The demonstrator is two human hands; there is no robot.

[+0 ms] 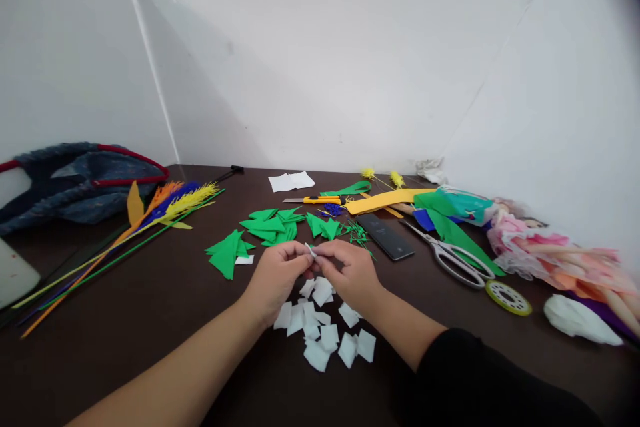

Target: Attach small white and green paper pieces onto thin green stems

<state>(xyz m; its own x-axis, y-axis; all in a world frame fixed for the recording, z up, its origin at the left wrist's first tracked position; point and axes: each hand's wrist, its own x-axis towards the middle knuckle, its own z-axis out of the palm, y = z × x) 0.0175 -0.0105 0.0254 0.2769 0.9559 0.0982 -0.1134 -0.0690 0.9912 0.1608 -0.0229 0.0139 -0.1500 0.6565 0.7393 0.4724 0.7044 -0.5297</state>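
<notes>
My left hand [280, 275] and my right hand [353, 271] meet at the fingertips over the middle of the dark table. Pinched between them is a small piece of white paper [311, 251], mostly covered by the fingers. Below the hands lie several loose white paper squares [316, 353], some overlapping. Just beyond the hands are green paper leaf shapes [270, 225] in small piles. Thin green paper strips [358, 232] are scattered by the right hand's knuckles.
A black phone [385, 237], scissors [453, 259], a tape roll [508, 297] and dolls [555, 250] lie on the right. Behind the leaves rests a yellow utility knife [320, 200], blade out. Paper wheat stalks [145, 233] and a denim item [90, 180] occupy the left.
</notes>
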